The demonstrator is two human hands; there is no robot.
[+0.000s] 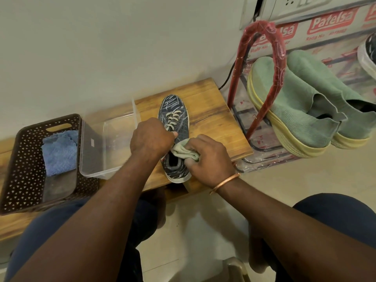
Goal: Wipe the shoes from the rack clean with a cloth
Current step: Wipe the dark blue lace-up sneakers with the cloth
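Copper bangle [224, 183] sat on the right wrist. Right hand [209, 159] was curled around a bunched pale green cloth [182, 150], pressing it against the ankle opening of a dark blue scribble-patterned lace-up sneaker [177, 110]. Left hand [151, 139] was curled over the sneaker's left side by the lower laces, gripping it. Sneaker lay sole-down on a low wooden bench [213, 119], toe pointing away. To its left: clear plastic tub [109, 143], then a dark brown perforated plastic basket [18, 159] with a fluffy blue towel [60, 151] inside. Further right, a red-framed shoe rack [278, 64] held a pair of green knit slip-on shoes with yellow soles [301, 119].
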